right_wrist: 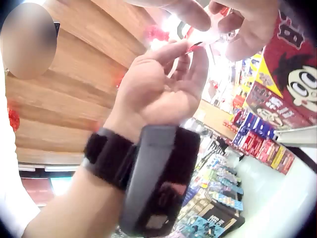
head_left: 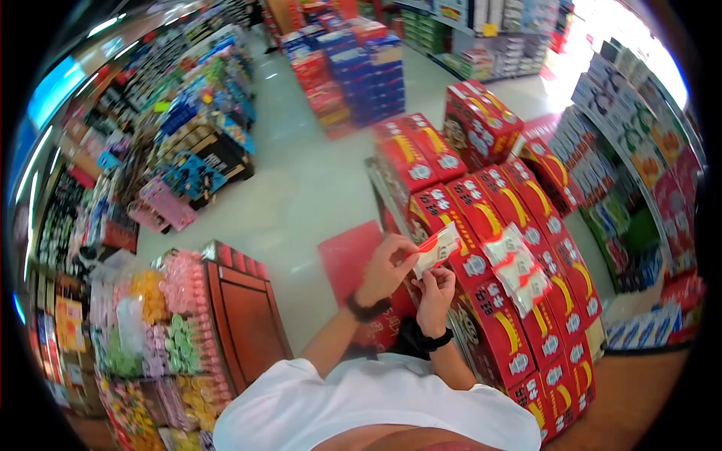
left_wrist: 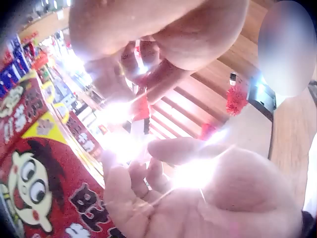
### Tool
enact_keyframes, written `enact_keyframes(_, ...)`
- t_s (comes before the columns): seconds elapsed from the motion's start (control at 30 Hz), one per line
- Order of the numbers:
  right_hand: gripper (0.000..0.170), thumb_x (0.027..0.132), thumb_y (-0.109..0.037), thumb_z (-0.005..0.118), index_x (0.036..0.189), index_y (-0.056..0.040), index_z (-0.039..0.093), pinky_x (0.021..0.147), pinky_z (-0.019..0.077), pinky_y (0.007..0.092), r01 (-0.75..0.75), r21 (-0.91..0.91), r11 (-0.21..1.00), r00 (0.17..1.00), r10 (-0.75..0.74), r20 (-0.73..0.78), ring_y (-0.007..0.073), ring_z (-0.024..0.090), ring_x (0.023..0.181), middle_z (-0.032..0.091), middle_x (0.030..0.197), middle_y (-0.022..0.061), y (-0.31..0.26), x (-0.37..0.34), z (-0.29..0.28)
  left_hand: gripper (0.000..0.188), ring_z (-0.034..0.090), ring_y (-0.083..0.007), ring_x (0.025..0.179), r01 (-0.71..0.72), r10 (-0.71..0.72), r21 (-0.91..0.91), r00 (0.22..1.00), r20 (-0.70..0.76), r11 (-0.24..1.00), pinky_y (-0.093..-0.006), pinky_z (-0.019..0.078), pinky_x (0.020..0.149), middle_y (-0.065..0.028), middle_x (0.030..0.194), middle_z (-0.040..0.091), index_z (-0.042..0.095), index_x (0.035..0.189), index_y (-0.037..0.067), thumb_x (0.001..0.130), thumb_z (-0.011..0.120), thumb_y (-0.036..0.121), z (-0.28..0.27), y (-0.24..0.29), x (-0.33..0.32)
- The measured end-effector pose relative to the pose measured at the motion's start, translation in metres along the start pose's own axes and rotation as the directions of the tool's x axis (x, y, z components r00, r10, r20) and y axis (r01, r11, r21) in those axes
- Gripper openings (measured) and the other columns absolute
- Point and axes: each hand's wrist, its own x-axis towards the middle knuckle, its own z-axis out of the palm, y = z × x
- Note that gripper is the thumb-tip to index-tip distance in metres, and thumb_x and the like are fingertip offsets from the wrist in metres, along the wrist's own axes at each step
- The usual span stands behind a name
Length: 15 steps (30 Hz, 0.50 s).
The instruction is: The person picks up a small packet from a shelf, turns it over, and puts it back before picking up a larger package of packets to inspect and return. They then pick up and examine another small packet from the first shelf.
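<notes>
In the head view my left hand (head_left: pixel 387 267) pinches a small white-and-red packet (head_left: pixel 438 248) at its left side, while my right hand (head_left: pixel 435 301) holds its lower edge between thumb and fingers. Glare hides part of the packet (left_wrist: pixel 140 106) in the left wrist view, between the left hand (left_wrist: pixel 158 34) above and the right hand (left_wrist: pixel 198 193) below. The right wrist view shows the left hand (right_wrist: pixel 161 89) and the right hand (right_wrist: pixel 242 25) meeting at it. More white-and-red packets (head_left: pixel 517 267) lie on the red boxes to the right.
Red printed boxes (head_left: pixel 492 319) are stacked right of the hands. A wooden cabinet (head_left: pixel 244 308) and bagged colourful goods (head_left: pixel 180 338) stand at the left. Blue and red box stacks (head_left: pixel 365 71) rise farther back, past the pale floor (head_left: pixel 282 184); loaded shelves (head_left: pixel 632 120) line the right.
</notes>
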Motion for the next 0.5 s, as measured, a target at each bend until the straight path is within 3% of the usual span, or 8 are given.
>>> enact_keyframes(0.03,0.025,0.09,0.0,0.065,0.108,-0.0053,0.048,0.071,0.0514,0.0236,-0.038,0.001,0.999,0.998,0.038,0.05,0.0106,0.06,0.082,0.058,0.095,0.0035,0.004,-0.004,0.009,0.013,0.06,-0.0136,0.092,0.02,-0.02,-0.006,0.998,-0.06,1.0,-0.0268,0.0511,0.079,-0.004,0.097,0.056,0.062,0.1,0.001,0.089,0.066,-0.004,-0.016,0.002,-0.011)
enact_keyframes(0.07,0.026,0.089,0.0,0.066,0.108,-0.0056,0.048,0.07,0.0511,0.0233,-0.072,-0.001,0.997,0.992,0.072,0.099,0.0103,0.059,0.081,0.058,0.094,0.0031,0.004,-0.01,0.02,0.015,0.061,-0.0125,0.091,-0.054,0.063,0.087,0.992,-0.105,0.995,-0.0252,0.0514,0.079,-0.0044,0.098,0.057,0.061,0.102,0.001,0.088,0.066,-0.004,-0.033,-0.002,-0.021)
enact_keyframes(0.17,0.033,0.088,0.0,0.068,0.115,-0.0045,0.048,0.074,0.0513,0.0244,-0.198,0.02,0.98,0.953,0.188,0.237,0.0105,0.059,0.083,0.059,0.096,0.0026,0.003,-0.038,0.06,0.016,0.061,-0.0107,0.094,0.139,-0.181,-0.176,0.951,-0.249,0.974,-0.0252,0.05,0.081,-0.0021,0.103,0.059,0.061,0.101,0.003,0.088,0.067,-0.004,-0.081,0.003,-0.069)
enact_keyframes(0.23,0.038,0.088,-0.001,0.069,0.12,-0.0027,0.048,0.078,0.0502,0.0257,-0.311,-0.055,0.949,0.881,0.309,0.358,0.0103,0.058,0.086,0.058,0.1,0.0035,-0.001,-0.068,0.087,0.019,0.06,-0.0083,0.094,0.112,-0.142,-0.104,0.93,-0.34,0.988,-0.0244,0.0508,0.081,-0.0008,0.103,0.059,0.059,0.106,0.004,0.09,0.066,-0.004,-0.113,0.002,-0.106)
enact_keyframes(0.3,0.034,0.088,0.0,0.069,0.117,-0.002,0.053,0.076,0.0518,0.0257,-0.285,-0.105,0.953,0.843,0.301,0.446,0.0111,0.062,0.088,0.063,0.103,0.0051,0.031,-0.094,0.106,0.022,0.06,-0.0086,0.094,0.136,-0.141,-0.044,0.886,-0.441,0.99,-0.0246,0.0514,0.081,-0.0013,0.102,0.059,0.059,0.109,0.003,0.09,0.067,-0.003,-0.143,0.005,-0.147)
enact_keyframes(0.37,0.032,0.088,0.001,0.067,0.117,-0.0022,0.054,0.075,0.0542,0.0256,-0.266,-0.217,0.939,0.75,0.343,0.566,0.0126,0.066,0.094,0.068,0.109,0.0084,0.057,-0.124,0.118,0.029,0.061,-0.0096,0.094,0.134,-0.135,-0.04,0.834,-0.535,0.99,-0.0259,0.0533,0.081,-0.0026,0.103,0.059,0.057,0.115,0.003,0.089,0.067,-0.004,-0.173,0.003,-0.194)
enact_keyframes(0.4,0.026,0.089,0.001,0.067,0.113,-0.0008,0.057,0.078,0.0536,0.0254,-0.201,-0.33,0.922,0.704,0.37,0.607,0.0124,0.067,0.09,0.069,0.104,0.0075,0.064,-0.141,0.125,0.03,0.061,-0.01,0.094,0.146,-0.149,-0.052,0.798,-0.584,0.988,-0.0264,0.0537,0.081,-0.0029,0.103,0.059,0.057,0.116,0.003,0.088,0.068,-0.004,-0.188,0.007,-0.219)
enact_keyframes(0.5,0.025,0.089,0.001,0.067,0.112,0.0005,0.057,0.079,0.0525,0.026,-0.216,-0.37,0.903,0.57,0.425,0.703,0.0128,0.066,0.09,0.069,0.105,0.0073,0.096,-0.204,0.145,0.032,0.061,-0.0108,0.094,0.119,-0.156,-0.101,0.686,-0.71,0.988,-0.0279,0.0549,0.081,-0.0039,0.103,0.059,0.056,0.118,0.002,0.088,0.068,-0.004,-0.219,0.036,-0.292)
